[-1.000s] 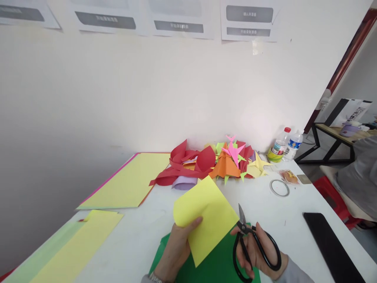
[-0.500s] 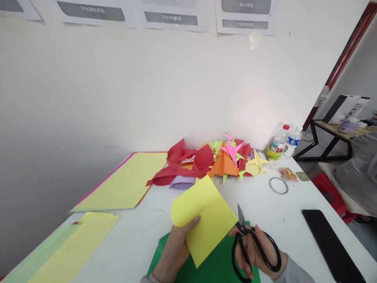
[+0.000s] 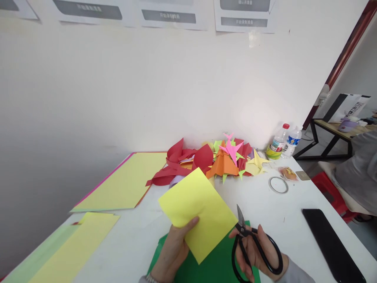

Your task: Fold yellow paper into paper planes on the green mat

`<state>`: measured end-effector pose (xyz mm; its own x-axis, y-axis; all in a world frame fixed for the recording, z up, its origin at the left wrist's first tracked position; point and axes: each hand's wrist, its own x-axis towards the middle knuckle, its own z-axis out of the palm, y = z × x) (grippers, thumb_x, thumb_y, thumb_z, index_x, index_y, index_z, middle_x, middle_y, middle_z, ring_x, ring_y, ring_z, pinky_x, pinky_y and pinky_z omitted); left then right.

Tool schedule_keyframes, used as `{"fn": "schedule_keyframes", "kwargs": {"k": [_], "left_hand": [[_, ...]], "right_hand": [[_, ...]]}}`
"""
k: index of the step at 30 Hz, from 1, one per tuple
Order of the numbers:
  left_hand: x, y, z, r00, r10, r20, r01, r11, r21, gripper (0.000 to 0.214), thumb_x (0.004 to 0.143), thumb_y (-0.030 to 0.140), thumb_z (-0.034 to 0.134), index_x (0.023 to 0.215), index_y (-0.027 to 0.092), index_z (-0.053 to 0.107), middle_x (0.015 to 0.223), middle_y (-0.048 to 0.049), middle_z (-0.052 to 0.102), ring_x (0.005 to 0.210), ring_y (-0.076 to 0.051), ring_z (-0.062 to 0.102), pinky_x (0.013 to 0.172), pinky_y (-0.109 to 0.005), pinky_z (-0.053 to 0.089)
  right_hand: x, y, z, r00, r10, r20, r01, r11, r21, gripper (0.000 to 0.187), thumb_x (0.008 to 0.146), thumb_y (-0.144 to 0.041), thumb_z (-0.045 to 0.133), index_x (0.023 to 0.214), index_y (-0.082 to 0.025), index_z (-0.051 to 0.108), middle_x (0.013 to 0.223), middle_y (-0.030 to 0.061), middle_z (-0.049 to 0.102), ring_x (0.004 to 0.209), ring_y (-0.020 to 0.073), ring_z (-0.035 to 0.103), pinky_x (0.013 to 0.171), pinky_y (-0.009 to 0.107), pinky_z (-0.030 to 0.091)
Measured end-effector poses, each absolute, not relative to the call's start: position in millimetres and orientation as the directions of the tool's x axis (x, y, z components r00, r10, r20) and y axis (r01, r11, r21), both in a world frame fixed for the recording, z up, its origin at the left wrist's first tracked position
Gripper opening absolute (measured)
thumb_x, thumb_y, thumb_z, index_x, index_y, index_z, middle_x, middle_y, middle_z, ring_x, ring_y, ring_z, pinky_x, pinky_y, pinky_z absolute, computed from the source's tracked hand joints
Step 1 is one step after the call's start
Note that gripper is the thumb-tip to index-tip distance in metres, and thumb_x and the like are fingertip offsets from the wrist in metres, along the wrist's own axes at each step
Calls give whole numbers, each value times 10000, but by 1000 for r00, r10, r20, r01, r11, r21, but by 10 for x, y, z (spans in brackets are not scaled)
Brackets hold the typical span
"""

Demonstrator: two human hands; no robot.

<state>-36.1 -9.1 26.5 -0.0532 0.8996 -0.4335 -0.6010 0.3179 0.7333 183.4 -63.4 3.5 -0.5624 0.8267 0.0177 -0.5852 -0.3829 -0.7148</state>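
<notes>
My left hand [image 3: 178,247] grips a yellow sheet of paper [image 3: 203,212] by its lower left side, thumb on top. The sheet is tilted with a corner toward the wall. Black-handled scissors [image 3: 244,236] are in my right hand [image 3: 256,251], its fingers through and around the handles. Their blades point up and away, right beside the sheet's right corner; I cannot tell whether they touch it. Under both hands lies green paper [image 3: 215,263] on the white table, partly hidden by the sheet and my hands.
Red curled paper [image 3: 188,165] and folded shapes, including an orange one [image 3: 223,163], pile against the wall. Large yellow sheets [image 3: 123,181] and paper strips [image 3: 76,247] lie left. A tape roll [image 3: 278,184], bottles [image 3: 277,143] and a black flat object [image 3: 330,243] are right. A person [image 3: 359,169] sits beyond.
The yellow sheet has flattened and turned slightly, its left corner now sticking out further left instead of curling back. My right hand and the scissors stay nearly in place.
</notes>
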Motion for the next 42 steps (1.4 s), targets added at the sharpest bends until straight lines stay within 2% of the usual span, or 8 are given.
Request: {"fn": "schedule_keyframes", "kwargs": {"k": [6,13,19,25,30,35,42], "left_hand": [[-354,-97,297,-58,896,-441,-586,327,741,626,661,24,746,1248,152,571,1051,-132,739,926,-308,712,856,-438,583],[-282,-83,241,-81,841,-535,-564,404,720,475,669,31,750,1108,177,642,996,-106,756,898,-311,721,789,-440,604],[-272,-99,276,-68,830,-553,-591,413,693,451,685,22,721,1100,182,647,960,-102,762,881,-320,723,792,-454,601],[-320,-101,281,-113,877,-467,-589,319,742,535,631,64,782,1125,218,647,992,-71,759,925,-304,714,812,-421,601],[-346,-99,264,-114,903,-415,-569,283,772,662,575,139,845,1191,215,616,1097,-89,731,979,-302,697,857,-404,587],[-349,-90,262,-116,908,-403,-576,269,772,615,589,143,836,1161,242,631,1121,-74,723,993,-303,692,857,-409,592],[-332,-97,328,-130,898,-421,-566,282,775,535,662,27,742,1148,222,635,1078,-78,737,988,-302,694,868,-429,585]], "right_hand": [[1844,-634,30,-560,829,-6,-562,-384,-733,953,721,-882,296,1184,-99,578,591,49,627,364,96,482,355,199,385],[1863,-586,-74,-520,852,-56,-557,-388,-735,871,802,-826,262,1210,-118,564,592,49,641,338,101,453,336,210,389],[1891,-593,-66,-522,851,-61,-554,-392,-734,798,834,-777,335,1215,-116,570,563,33,621,337,107,456,337,213,375],[1878,-617,-17,-582,813,-31,-571,-436,-696,820,817,-796,329,1216,-118,564,587,43,635,364,112,481,345,214,401],[1880,-621,-3,-577,817,-20,-571,-420,-706,875,791,-832,273,1179,-105,569,583,36,611,354,102,460,349,216,397],[1867,-624,19,-581,814,-3,-575,-413,-706,886,768,-849,282,1160,-111,576,570,27,606,347,98,463,330,206,397],[1863,-625,40,-578,816,-28,-560,-421,-714,894,749,-865,278,1134,-124,595,561,18,594,343,92,462,334,201,386]]}}
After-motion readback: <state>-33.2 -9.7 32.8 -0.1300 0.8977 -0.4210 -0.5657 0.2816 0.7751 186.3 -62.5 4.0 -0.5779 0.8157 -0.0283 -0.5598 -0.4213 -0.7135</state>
